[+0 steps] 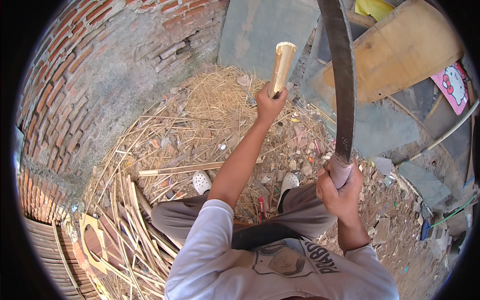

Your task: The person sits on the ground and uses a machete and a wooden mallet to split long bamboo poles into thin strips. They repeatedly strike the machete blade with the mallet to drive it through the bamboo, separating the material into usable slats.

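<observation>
My left hand reaches forward, closed around the lower end of a pale split bamboo piece that points up and away. In my right hand is the wrapped handle of a machete, gripped in a fist. Its long dark blade curves slightly and stands raised, running past the top edge of the view. The blade is to the right of the bamboo and apart from it. Straw and thin shavings lie on the ground beyond my left hand.
A brick wall rises at left. Bamboo strips lie heaped at lower left, near a cut-out board. Grey sheets, a brown board and a pale pole lie to the far side and right. Rubble covers the ground.
</observation>
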A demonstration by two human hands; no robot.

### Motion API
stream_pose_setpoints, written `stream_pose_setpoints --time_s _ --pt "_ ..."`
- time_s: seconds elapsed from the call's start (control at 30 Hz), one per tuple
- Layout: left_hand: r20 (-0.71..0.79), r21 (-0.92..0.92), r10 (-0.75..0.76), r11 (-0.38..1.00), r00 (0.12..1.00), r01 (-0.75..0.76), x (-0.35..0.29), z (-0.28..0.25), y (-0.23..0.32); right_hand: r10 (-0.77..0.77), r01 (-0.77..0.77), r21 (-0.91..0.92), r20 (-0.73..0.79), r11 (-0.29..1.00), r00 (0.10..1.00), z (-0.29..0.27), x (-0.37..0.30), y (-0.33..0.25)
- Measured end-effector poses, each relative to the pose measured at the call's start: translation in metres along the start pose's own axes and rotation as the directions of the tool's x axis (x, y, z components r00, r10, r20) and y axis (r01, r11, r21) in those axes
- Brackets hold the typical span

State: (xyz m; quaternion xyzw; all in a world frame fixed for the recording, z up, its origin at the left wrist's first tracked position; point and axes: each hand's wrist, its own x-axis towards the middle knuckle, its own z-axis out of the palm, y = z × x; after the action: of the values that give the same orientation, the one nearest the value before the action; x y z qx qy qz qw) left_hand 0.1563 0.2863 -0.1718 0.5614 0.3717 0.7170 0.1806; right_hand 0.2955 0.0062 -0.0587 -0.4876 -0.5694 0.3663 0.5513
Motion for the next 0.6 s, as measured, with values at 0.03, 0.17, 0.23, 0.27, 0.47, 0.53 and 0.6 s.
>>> stream_pose_setpoints --time_s 0.03,0.17,0.23,0.27,0.47,0.53,0.6 --pt "0.001 0.008 0.010 1.000 1.000 -0.010 -0.001 -0.001 0.001 0.043 -0.043 -0.003 0.001 0.999 0.999 0.001 0.001 0.000" --pt "0.007 -0.019 -0.025 1.000 1.000 0.025 -0.002 0.002 0.011 0.050 -0.026 -0.287 0.076 0.958 0.996 -0.001 0.012 0.017" --pt "0.005 -0.002 -0.007 1.000 1.000 0.007 -0.001 0.001 0.008 0.076 -0.055 -0.218 0.087 0.974 0.993 -0.001 0.010 0.016" --pt "-0.001 -0.003 0.001 1.000 1.000 -0.001 0.000 -0.001 0.006 0.093 -0.074 -0.180 0.095 0.981 0.991 -0.001 0.009 0.015" --pt "-0.021 -0.038 -0.011 0.999 1.000 0.011 0.000 -0.004 0.007 0.298 -0.382 0.247 0.317 0.891 0.900 -0.012 0.011 -0.013" --pt "-0.017 -0.038 -0.025 0.999 1.000 0.024 0.001 -0.003 0.008 0.220 -0.306 0.305 0.285 0.902 0.933 -0.011 0.012 -0.012" --pt "-0.030 -0.007 0.017 1.000 0.999 -0.017 0.001 -0.002 0.004 0.163 -0.217 0.271 0.210 0.938 0.964 -0.007 0.013 -0.014"
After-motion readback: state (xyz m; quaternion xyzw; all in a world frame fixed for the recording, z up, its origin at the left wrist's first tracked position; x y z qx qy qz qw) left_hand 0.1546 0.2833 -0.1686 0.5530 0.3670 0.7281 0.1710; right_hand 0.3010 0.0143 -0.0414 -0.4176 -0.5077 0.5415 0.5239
